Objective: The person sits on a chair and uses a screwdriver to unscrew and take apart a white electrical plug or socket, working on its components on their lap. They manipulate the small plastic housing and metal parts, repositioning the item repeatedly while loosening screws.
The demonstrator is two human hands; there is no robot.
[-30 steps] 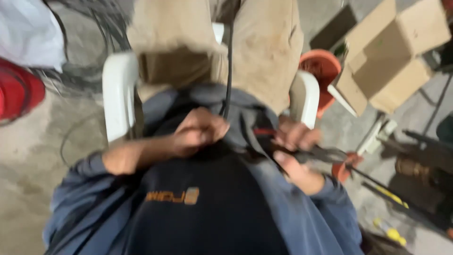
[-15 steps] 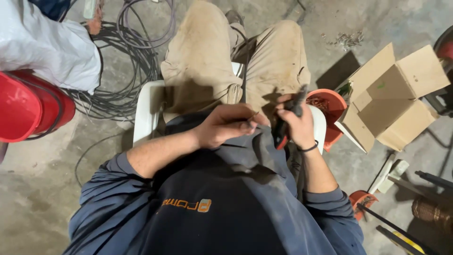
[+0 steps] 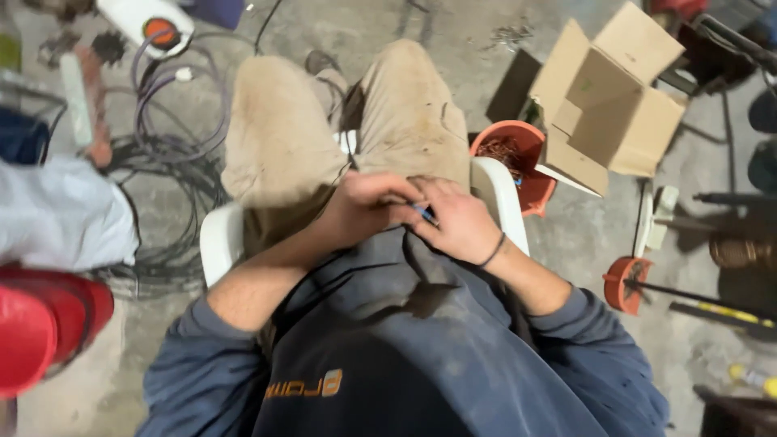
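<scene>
Blue, thin and short, a piece of insulated wire [image 3: 424, 214] sits pinched between both hands over the lap of a person seated on a white plastic chair [image 3: 506, 198]. The left hand [image 3: 366, 208] curls closed around one end of it, fingers [image 3: 394, 188] bunched tight; the right hand [image 3: 460, 220], with a dark band at the wrist, closes on the other end. How much wire lies inside either fist is hidden.

To handle so slender a piece well, I judge that both grips should stay close to the exposed stretch, wrists braced on the thighs, so that it does not bend or slip out.

Just beside the chair, on the person's right, an orange plastic bucket [image 3: 518, 162] holds a tangle of reddish-brown copper strands [image 3: 503, 150]; an open brown cardboard box [image 3: 619, 105] touches its far rim. A heap of grey cables [image 3: 174, 154] sprawls over the concrete floor [image 3: 453, 32] to the left, near a red rounded container [image 3: 44, 324]. An orange round reel [image 3: 627, 283] lies to the right, well apart from the hands. Nothing stands between hands and bucket except the chair's armrest.
</scene>
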